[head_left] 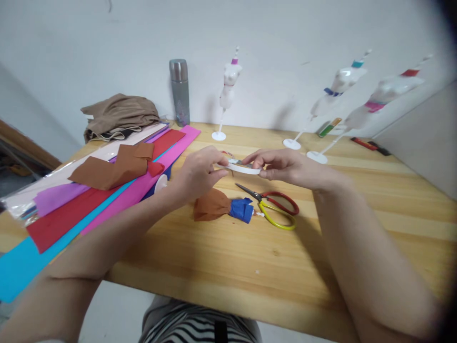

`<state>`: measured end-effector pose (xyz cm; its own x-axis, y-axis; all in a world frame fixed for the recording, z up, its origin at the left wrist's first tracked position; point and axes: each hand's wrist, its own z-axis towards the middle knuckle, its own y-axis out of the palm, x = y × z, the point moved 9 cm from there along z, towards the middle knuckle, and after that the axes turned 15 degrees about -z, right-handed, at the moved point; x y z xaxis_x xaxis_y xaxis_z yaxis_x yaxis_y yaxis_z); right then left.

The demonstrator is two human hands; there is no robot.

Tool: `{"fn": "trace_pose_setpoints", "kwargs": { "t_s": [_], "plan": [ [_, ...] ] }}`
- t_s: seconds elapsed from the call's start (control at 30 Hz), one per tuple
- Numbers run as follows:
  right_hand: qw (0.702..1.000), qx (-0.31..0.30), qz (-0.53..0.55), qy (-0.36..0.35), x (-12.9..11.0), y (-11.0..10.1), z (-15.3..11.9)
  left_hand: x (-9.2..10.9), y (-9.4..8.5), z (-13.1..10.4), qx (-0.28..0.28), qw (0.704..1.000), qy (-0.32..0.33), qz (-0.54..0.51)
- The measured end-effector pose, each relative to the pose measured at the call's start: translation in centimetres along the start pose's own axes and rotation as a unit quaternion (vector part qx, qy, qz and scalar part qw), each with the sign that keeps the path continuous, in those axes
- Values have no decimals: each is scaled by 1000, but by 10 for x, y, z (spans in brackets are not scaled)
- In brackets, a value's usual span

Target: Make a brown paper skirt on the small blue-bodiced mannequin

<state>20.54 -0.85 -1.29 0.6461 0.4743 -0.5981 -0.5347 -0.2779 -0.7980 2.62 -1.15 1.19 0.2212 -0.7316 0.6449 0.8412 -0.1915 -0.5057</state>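
Between my hands a narrow white strip [244,169] is stretched out above the table. The fingers of my left hand [196,171] pinch its left end, and my right hand [285,166] grips the other end with thumb and fingers. Below the strip, scissors [280,209] with one red and one yellow handle lie on the wood, blades partly apart. Beside them rests a small mannequin wearing a brown skirt [212,206] and a blue top [241,209]; its white tip points right. Something partly hidden lies behind the strip.
Coloured paper sheets [71,214] and a brown piece [114,169] cover the left side. Behind are folded brown cloth [121,112], a grey flask [180,95] and three upright small mannequins [228,88]. A green tube [329,127] and red-black item [369,146] lie right.
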Motion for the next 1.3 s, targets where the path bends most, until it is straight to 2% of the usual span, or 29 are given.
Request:
{"fn": "trace_pose_setpoints", "kwargs": {
  "t_s": [0.33, 0.53, 0.63, 0.77, 0.9, 0.97, 1.07, 1.13, 1.2, 1.3],
  "plan": [
    [1000, 19, -15, 6, -5, 0, 0, -14, 6, -2, -20, 988, -133, -73],
    [990, 55, -132, 3, -16, -8, 0, -32, 13, -12, -23, 943, -292, -161],
    [984, 62, -168, -13, -24, -11, 0, -44, 14, -16, -14, 930, -326, -170],
    [975, 61, -214, -3, -31, -10, 1, -53, 11, -12, -27, 948, -295, -120],
    [971, 45, -233, 2, -34, -4, 2, -51, 2, -5, -36, 969, -236, -65],
    [969, 38, -243, 6, -34, -3, 2, -53, 2, -7, -52, 958, -272, -73],
    [968, 41, -248, 8, -32, -3, 2, -53, 13, -15, -120, 922, -350, -113],
    [969, 42, -242, 6, -31, -4, 2, -50, 19, -16, -161, 913, -356, -115],
    [972, 38, -232, 7, -30, -4, 2, -48, 19, -11, -173, 934, -304, -75],
    [977, 34, -210, 11, -27, -5, 1, -41, 10, 2, -136, 977, -163, 14]
  ]
}}
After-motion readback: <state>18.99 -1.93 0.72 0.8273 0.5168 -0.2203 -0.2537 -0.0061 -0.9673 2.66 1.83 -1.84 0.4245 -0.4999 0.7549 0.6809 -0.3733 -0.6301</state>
